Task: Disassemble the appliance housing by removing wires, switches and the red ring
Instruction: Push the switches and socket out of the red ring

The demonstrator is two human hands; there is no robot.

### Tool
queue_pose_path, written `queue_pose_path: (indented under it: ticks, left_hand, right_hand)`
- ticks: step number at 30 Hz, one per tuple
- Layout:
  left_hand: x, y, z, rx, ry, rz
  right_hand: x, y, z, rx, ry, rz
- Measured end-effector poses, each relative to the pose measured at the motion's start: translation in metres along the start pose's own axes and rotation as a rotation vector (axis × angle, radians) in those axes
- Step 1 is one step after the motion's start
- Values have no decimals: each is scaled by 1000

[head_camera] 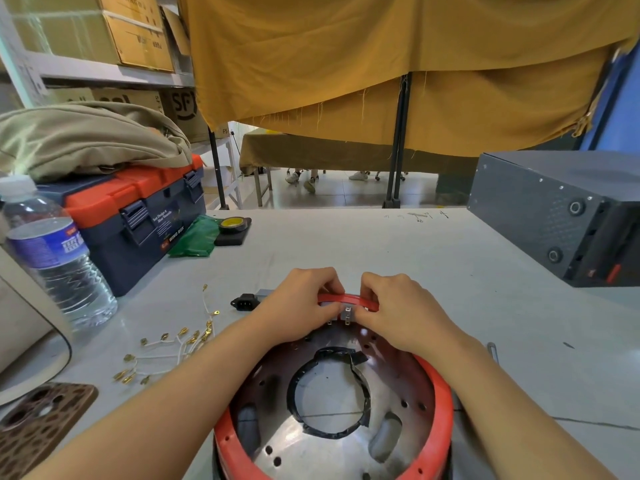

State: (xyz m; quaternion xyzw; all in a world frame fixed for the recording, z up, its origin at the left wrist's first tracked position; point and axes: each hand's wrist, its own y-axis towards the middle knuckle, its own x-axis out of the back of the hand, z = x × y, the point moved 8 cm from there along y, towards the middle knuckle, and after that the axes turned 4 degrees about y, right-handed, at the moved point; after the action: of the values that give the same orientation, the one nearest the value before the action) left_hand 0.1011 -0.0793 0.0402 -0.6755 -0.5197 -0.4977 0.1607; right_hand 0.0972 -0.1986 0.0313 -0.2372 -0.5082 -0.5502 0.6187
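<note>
Currently, the grey table [398, 251] is seen carrying everything, largest first. A dark metal box [540, 206] is set at the right rear. A blue toolbox [138, 230] with an orange lid is placed at the left rear, with a khaki bag [86, 140] laid on top. A water bottle [52, 258] is stood upright just in front of the toolbox.

The appliance housing [332, 427] is positioned at the near edge, open side up, metal interior exposed, a round hole edged in black tape at its centre. The red ring [440, 410] is seated around the housing rim; its far arc is located directly under both hands.

The left hand [301, 303] is curled over the ring's far edge, fingers bent around it. The right hand [398, 306] is curled likewise just beside it. Between the two thumbs a small grey switch [347, 314] with metal terminals is pinched at the inner side of the far rim; whether it is seated or loose cannot be told.

A black power socket [246, 302] is lying on the table just left of the left hand. Loose white wires [173, 348] with brass terminals are spread left of the housing, well clear of the grip.
</note>
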Motion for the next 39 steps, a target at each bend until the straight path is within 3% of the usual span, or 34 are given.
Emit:
queue_pose_path:
  ticks: [16, 39]
  left_hand:
    - [-6, 0, -5, -41, 102, -4]
    - [-15, -3, -4, -73, 158, 50]
  right_hand:
    - [-11, 3, 5, 50, -65, 117]
    - [-1, -1, 7, 7, -132, 33]
